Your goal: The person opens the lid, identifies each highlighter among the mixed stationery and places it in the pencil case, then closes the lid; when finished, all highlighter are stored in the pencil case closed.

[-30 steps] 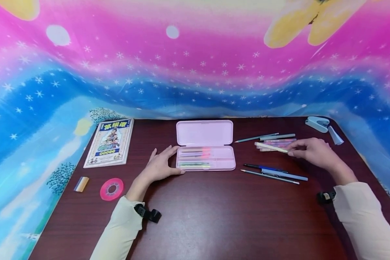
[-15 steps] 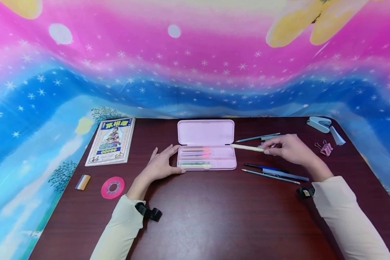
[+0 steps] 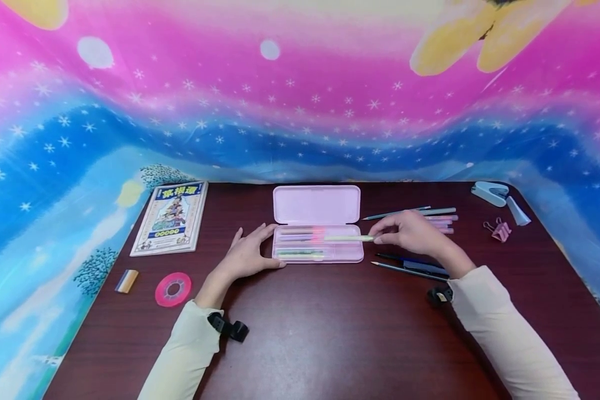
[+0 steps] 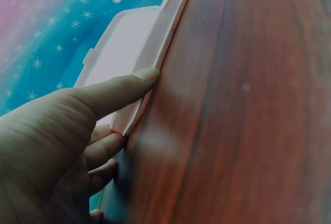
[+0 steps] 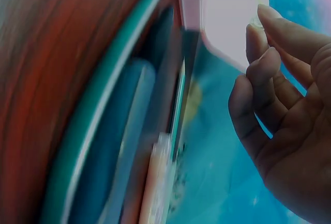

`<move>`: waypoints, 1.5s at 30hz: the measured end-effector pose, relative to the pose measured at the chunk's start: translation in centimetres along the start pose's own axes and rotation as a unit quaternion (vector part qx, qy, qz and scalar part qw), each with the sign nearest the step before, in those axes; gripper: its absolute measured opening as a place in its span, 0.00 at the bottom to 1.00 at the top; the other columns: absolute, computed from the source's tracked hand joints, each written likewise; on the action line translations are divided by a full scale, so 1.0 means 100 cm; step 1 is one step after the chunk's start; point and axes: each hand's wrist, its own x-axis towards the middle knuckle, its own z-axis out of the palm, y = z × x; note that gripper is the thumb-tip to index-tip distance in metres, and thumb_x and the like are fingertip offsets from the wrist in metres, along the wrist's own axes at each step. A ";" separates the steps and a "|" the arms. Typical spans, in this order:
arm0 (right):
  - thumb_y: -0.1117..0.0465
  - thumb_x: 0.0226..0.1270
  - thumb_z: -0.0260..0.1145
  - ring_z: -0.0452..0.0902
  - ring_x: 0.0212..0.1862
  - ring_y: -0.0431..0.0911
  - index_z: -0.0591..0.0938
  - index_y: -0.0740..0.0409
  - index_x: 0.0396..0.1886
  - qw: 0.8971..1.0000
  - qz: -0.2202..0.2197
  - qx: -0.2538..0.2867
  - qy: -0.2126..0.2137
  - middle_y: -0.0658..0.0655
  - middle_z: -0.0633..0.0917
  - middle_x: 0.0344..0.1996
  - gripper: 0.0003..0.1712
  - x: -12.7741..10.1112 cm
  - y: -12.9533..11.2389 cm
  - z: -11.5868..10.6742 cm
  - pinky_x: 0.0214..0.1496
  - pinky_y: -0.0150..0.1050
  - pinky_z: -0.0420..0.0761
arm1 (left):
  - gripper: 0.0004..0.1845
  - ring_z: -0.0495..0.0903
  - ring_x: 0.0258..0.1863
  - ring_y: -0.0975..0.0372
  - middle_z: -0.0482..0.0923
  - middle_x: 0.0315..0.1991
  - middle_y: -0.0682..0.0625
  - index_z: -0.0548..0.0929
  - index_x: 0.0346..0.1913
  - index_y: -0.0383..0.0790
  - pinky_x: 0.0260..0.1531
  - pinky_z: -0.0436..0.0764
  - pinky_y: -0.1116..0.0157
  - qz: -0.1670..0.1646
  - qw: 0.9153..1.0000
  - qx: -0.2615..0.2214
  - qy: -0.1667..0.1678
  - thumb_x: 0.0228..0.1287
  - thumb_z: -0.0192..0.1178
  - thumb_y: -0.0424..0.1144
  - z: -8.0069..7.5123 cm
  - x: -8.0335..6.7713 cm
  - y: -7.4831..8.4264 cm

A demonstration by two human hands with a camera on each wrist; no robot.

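Observation:
An open pink pencil case [image 3: 316, 205] lies at the middle of the dark wooden table [image 3: 330, 333], lid tipped back, with several pens in its tray. My left hand [image 3: 247, 255] rests flat against the tray's left end, thumb along its front edge [image 4: 150, 74]. My right hand [image 3: 410, 233] pinches a pale yellow-green pen [image 3: 347, 238] by its right end and holds it level over the right half of the tray. In the right wrist view the fingers [image 5: 269, 58] curl near the case lid [image 5: 227, 22].
Loose pens and pencils [image 3: 415, 212] lie right of the case, with more [image 3: 405, 265] below my right hand. A stapler [image 3: 490, 191] and pink binder clip [image 3: 500, 229] sit far right. A booklet [image 3: 172, 218], pink tape roll [image 3: 172, 289] and eraser [image 3: 126, 280] lie left.
My right hand lifted the pale pen from the pile on the right and carried it leftward until it hangs over the case tray. The left hand has stayed put.

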 end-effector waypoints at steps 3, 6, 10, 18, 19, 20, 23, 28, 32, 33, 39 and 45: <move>0.57 0.64 0.74 0.73 0.28 0.41 0.92 0.40 0.40 1.000 -0.020 -0.007 -0.001 0.47 0.91 0.38 0.07 0.005 -0.009 0.009 0.34 0.37 0.74 | 0.53 0.58 0.80 0.49 0.64 0.77 0.40 0.64 0.78 0.44 0.78 0.40 0.37 0.001 1.000 -0.002 -0.002 0.51 0.75 0.58 0.001 0.000 0.000; 0.59 0.64 0.74 0.75 0.31 0.40 0.92 0.41 0.41 0.999 -0.043 -0.021 0.008 0.48 0.91 0.40 0.08 0.009 -0.016 0.018 0.37 0.37 0.75 | 0.53 0.58 0.80 0.49 0.64 0.77 0.40 0.64 0.78 0.45 0.78 0.40 0.37 0.002 1.000 -0.001 -0.004 0.51 0.75 0.58 0.002 -0.001 0.000; 0.61 0.65 0.73 0.77 0.33 0.39 0.92 0.44 0.41 0.998 -0.060 -0.034 0.015 0.50 0.91 0.43 0.08 0.016 -0.025 0.028 0.39 0.37 0.76 | 0.52 0.58 0.79 0.49 0.64 0.77 0.39 0.65 0.77 0.43 0.78 0.41 0.37 0.001 1.000 0.000 0.000 0.51 0.75 0.58 0.001 -0.002 -0.002; 0.61 0.65 0.72 0.74 0.29 0.39 0.93 0.44 0.41 0.997 -0.048 -0.061 0.010 0.48 0.92 0.40 0.08 0.032 -0.046 0.042 0.34 0.36 0.74 | 0.52 0.58 0.80 0.49 0.64 0.77 0.40 0.65 0.77 0.43 0.78 0.40 0.37 0.002 1.000 -0.001 -0.001 0.51 0.75 0.58 0.000 -0.003 -0.003; 0.61 0.65 0.72 0.75 0.29 0.39 0.93 0.44 0.41 0.997 -0.047 -0.066 0.009 0.47 0.92 0.39 0.08 0.034 -0.049 0.043 0.34 0.36 0.75 | 0.52 0.58 0.80 0.49 0.63 0.77 0.40 0.64 0.78 0.43 0.78 0.40 0.37 0.002 1.000 -0.002 -0.001 0.52 0.75 0.58 0.000 -0.003 -0.002; 0.60 0.65 0.72 0.75 0.29 0.38 0.93 0.43 0.41 0.996 -0.045 -0.070 0.008 0.46 0.92 0.39 0.08 0.036 -0.051 0.045 0.34 0.35 0.75 | 0.53 0.58 0.80 0.50 0.63 0.77 0.40 0.64 0.78 0.43 0.78 0.40 0.37 0.003 1.000 -0.003 -0.002 0.52 0.75 0.58 -0.001 -0.002 -0.002; 0.59 0.65 0.72 0.77 0.29 0.38 0.93 0.42 0.41 0.995 -0.043 -0.085 0.005 0.44 0.92 0.37 0.08 0.040 -0.057 0.049 0.33 0.35 0.76 | 0.53 0.58 0.80 0.50 0.63 0.77 0.40 0.64 0.78 0.43 0.78 0.40 0.38 0.004 1.000 -0.001 -0.004 0.52 0.75 0.58 -0.001 -0.001 0.000; 0.60 0.64 0.72 0.78 0.29 0.36 0.91 0.40 0.41 0.991 -0.059 -0.118 0.009 0.42 0.91 0.35 0.10 0.046 -0.065 0.058 0.31 0.35 0.76 | 0.53 0.58 0.80 0.50 0.64 0.77 0.41 0.64 0.78 0.44 0.78 0.40 0.37 0.004 1.000 0.000 -0.004 0.52 0.75 0.58 -0.001 -0.001 0.000; 0.60 0.62 0.73 0.78 0.30 0.37 0.90 0.39 0.42 0.987 -0.080 -0.141 0.018 0.43 0.89 0.33 0.11 0.049 -0.069 0.064 0.30 0.36 0.75 | 0.52 0.58 0.80 0.50 0.64 0.77 0.41 0.64 0.78 0.44 0.78 0.40 0.36 0.004 1.000 0.000 0.000 0.52 0.75 0.58 0.000 -0.001 -0.001; 0.60 0.62 0.74 0.78 0.31 0.38 0.90 0.39 0.41 0.986 -0.082 -0.145 0.017 0.43 0.89 0.33 0.11 0.049 -0.070 0.066 0.30 0.36 0.75 | 0.52 0.58 0.80 0.50 0.64 0.77 0.41 0.64 0.78 0.44 0.78 0.40 0.36 0.003 1.000 0.000 0.000 0.52 0.75 0.58 -0.001 -0.001 -0.001; 0.57 0.63 0.74 0.78 0.33 0.39 0.90 0.38 0.40 0.986 -0.069 -0.152 0.009 0.45 0.88 0.37 0.08 0.047 -0.068 0.070 0.31 0.35 0.75 | 0.53 0.57 0.80 0.50 0.63 0.77 0.41 0.63 0.78 0.45 0.78 0.40 0.38 0.006 1.000 -0.001 -0.006 0.52 0.75 0.58 -0.001 0.001 0.000; 0.59 0.64 0.74 0.78 0.32 0.39 0.91 0.39 0.40 0.988 -0.069 -0.140 0.011 0.45 0.88 0.35 0.08 0.047 -0.066 0.069 0.32 0.35 0.77 | 0.53 0.58 0.80 0.50 0.63 0.77 0.41 0.63 0.78 0.44 0.78 0.40 0.38 0.002 1.000 0.000 -0.004 0.51 0.75 0.59 -0.002 0.000 0.000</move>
